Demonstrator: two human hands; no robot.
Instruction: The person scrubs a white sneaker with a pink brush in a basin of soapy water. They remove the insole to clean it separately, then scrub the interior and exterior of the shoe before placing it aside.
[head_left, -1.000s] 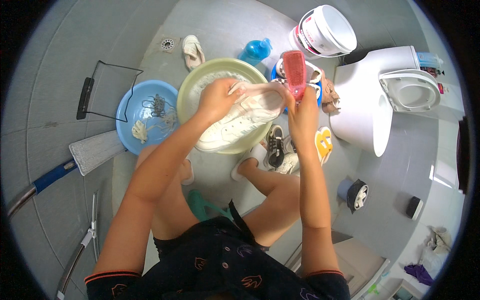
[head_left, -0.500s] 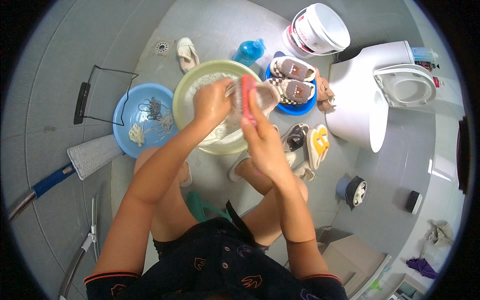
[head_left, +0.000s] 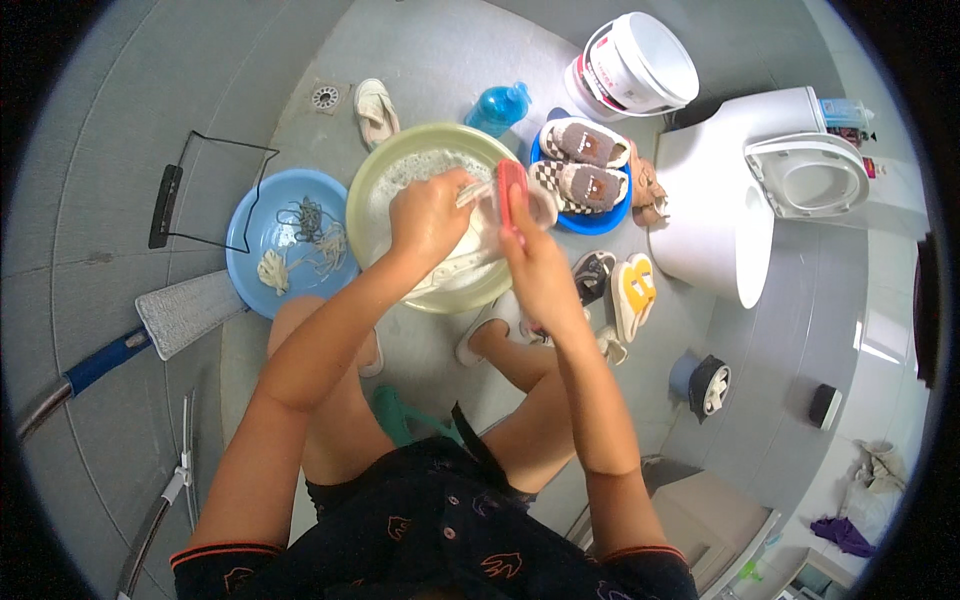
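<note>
Over a pale green basin (head_left: 368,255) of sudsy water, my left hand (head_left: 428,215) is closed on the edge of a pale canvas shoe (head_left: 543,207). My right hand (head_left: 545,275) grips a red scrubbing brush (head_left: 512,192), which lies against the shoe and hides part of it. Below the hands, another white shoe (head_left: 455,272) rests partly in the foamy water.
Left of the basin, a blue basin (head_left: 245,225) holds shoelaces (head_left: 315,235). To the right, patterned shoes (head_left: 590,185) sit in a small blue tub. Yellow sandals (head_left: 632,295), a blue bottle (head_left: 497,110), a white bucket (head_left: 645,65) and a toilet (head_left: 710,200) stand around.
The brush has moved slightly right and down along the shoe, with my right hand. The shoe now shows more edge-on, and my left hand has shifted a little.
</note>
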